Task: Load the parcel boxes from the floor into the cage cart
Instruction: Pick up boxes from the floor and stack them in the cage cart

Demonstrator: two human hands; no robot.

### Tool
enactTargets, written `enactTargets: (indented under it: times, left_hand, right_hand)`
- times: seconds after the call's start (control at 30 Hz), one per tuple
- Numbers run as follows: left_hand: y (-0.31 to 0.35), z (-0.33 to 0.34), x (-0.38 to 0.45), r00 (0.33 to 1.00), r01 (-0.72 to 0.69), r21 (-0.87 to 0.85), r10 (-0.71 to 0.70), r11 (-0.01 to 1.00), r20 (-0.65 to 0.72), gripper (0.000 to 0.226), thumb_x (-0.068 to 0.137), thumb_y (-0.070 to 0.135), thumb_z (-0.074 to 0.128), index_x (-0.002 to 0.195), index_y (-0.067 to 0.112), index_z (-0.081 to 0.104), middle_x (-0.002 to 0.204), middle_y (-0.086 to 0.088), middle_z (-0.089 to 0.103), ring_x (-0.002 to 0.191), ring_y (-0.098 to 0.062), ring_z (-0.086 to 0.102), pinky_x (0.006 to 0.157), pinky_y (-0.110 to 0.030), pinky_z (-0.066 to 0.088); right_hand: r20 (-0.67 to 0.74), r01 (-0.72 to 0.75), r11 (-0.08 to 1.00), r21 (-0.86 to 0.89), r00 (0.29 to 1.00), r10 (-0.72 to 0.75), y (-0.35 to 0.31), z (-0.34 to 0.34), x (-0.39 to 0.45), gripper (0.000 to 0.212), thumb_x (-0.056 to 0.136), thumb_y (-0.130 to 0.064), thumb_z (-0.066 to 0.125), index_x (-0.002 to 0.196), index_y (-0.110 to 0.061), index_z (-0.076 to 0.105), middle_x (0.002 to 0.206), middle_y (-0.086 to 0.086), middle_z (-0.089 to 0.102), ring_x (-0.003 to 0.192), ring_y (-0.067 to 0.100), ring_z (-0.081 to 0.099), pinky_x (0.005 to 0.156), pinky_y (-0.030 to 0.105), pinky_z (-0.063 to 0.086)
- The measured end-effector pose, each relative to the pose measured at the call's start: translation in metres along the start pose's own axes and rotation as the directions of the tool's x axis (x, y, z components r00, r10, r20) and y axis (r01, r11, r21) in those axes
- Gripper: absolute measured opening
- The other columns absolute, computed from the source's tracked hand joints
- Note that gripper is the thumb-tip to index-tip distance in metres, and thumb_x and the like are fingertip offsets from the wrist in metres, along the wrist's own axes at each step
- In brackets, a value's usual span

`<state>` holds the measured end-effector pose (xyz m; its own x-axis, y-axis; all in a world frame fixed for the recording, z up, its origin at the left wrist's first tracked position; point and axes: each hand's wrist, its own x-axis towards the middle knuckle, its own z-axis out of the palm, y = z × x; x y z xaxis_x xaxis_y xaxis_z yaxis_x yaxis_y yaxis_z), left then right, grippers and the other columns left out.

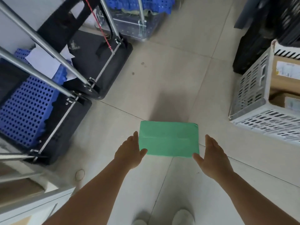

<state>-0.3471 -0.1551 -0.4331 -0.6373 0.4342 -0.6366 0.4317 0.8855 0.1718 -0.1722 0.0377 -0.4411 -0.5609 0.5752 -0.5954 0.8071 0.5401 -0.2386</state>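
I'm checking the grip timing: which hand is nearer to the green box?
Left. The left hand is at the green box, its thumb on the near left corner. The right hand sits open just off the right edge, a sliver of floor showing between.

Pale tiled floor (170, 82) (faint stains), evenly lit

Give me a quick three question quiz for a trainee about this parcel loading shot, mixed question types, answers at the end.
1. True or false: the left hand is pressed against the flat green parcel box.
2. The white slotted plastic crate holds: A) brown cardboard boxes, B) bottles, C) cloth.
3. Fill in: the right hand is beside the box with its fingers ____.

Key: 1 true, its thumb lies on the box's near corner. 2 A. 3 straight, and apart from the box.
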Motion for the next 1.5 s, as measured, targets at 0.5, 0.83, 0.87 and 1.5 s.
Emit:
enactTargets:
  times: [0.5,0.83,0.87,1.5]
  left_hand:
    - [-0.021,0.082,0.077,0.997,0.073,-0.345,-0.082,0.936,-0.013,0.072,0.086,0.026,0.066,0.143,0.011,0.025,0.128,-0.007,0.046,0.112,-0.026,0.052,0.081,-0.030,0.041]
    - [-0.015,0.041,0.026,0.993,0.001,-0.490,-0.057,0.872,-0.101,0.063,0.081,0.021,0.069,0.134,0.019,0.036,0.109,0.001,0.039,0.089,-0.019,0.048,0.071,-0.027,0.039]
    - [-0.012,0.029,0.016,0.992,-0.011,-0.501,-0.054,0.865,-0.116,0.063,0.080,0.021,0.069,0.134,0.020,0.036,0.109,0.001,0.039,0.088,-0.019,0.048,0.070,-0.026,0.039]
    - [0.023,-0.284,-0.261,0.867,-0.313,-0.628,-0.055,0.713,-0.495,0.075,0.079,0.010,0.073,0.141,0.028,0.036,0.109,0.001,0.038,0.086,-0.015,0.049,0.074,-0.030,0.046]
  right_hand:
    - [-0.013,-0.168,0.928,0.331,0.983,0.182,0.007,0.092,0.080,0.081,0.084,-0.028,0.071,0.145,-0.010,0.021,0.136,0.014,0.043,0.116,0.035,0.051,0.077,0.032,0.038]
    - [-0.110,-0.131,0.888,0.440,0.974,0.198,-0.005,0.056,0.035,0.085,0.076,-0.026,0.079,0.143,-0.011,0.029,0.128,0.015,0.044,0.111,0.035,0.049,0.081,0.039,0.043]
    - [-0.130,-0.116,0.884,0.452,0.972,0.194,-0.009,0.045,0.026,0.083,0.075,-0.026,0.080,0.141,-0.012,0.031,0.127,0.014,0.044,0.109,0.034,0.049,0.082,0.040,0.045]
    - [-0.453,0.246,0.806,0.538,0.891,0.030,-0.138,-0.269,-0.220,0.101,0.064,-0.043,0.079,0.148,-0.023,0.026,0.135,0.010,0.039,0.119,0.036,0.045,0.102,0.052,0.042]
